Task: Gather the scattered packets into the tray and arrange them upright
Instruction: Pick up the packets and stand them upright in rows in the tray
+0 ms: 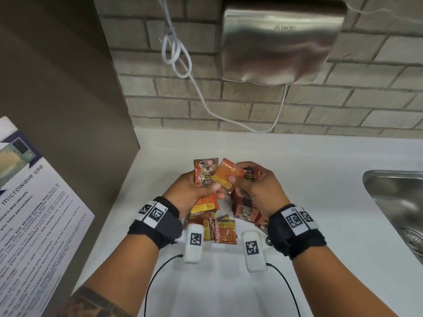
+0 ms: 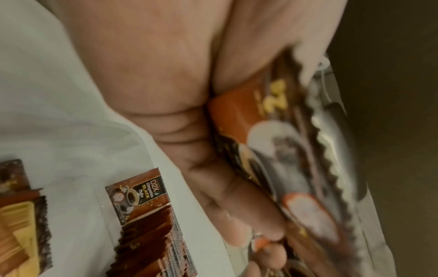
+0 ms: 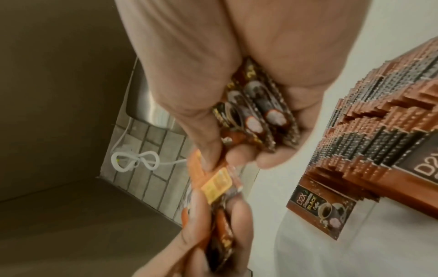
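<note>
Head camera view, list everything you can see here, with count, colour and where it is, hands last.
Foil coffee packets: many, count unclear, brown, orange and yellow; some loose on the counter, others in a row by the right wrist.
White counter: one, under everything.
Steel sink: one, silver, right edge.
Metal hand dryer: one, silver, on the brick wall.
White cable: one, looped, left of the dryer.
Printed microwave notice: one, white and blue, far left.
Left hand: grips packets.
Right hand: grips packets, pinches an orange one.
</note>
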